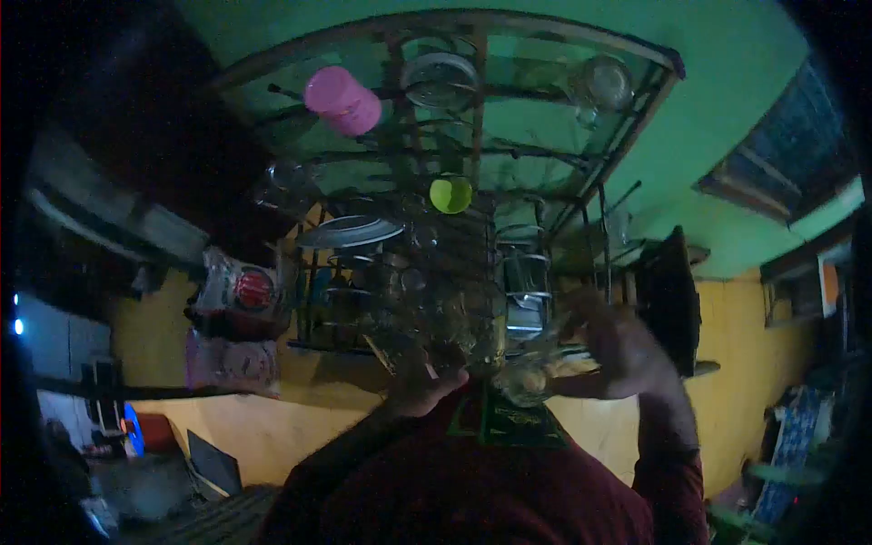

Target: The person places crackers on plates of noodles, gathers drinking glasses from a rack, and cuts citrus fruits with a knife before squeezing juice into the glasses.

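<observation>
Packets (254, 289) in printed plastic sit one above the other toward nine o'clock of the view, the upper bearing a red emblem; a pink plastic cup (342, 102) leans at eleven o'clock on the dark-barred dish rack (674, 65), and a steel plate (352, 232) lies tilted lower down, toward ten; the left hand (423, 383) is near six o'clock, fingers partly curled, thumb reaching toward three; its grasp is too dim to read, so I cannot tell whether it has hold of anything; a lime-green cup (451, 194) is up at twelve, its round mouth facing outward; the clear glass-like piece (523, 383) is at five o'clock, between the two hands and in front of the maroon shirt (472, 495); it lies at three from the left hand and at about eight from the right hand (625, 352), which is the nearer, its thumb seeming to touch the piece; the long axis is lost in blur; the right hand's thumb and fingers stand apart in a loose C, but whether they grip the piece I cannot tell; above it, steel containers (525, 272) stand within the rack; a black panel (674, 300) stands upright toward three o'clock, beyond the right hand.
</observation>
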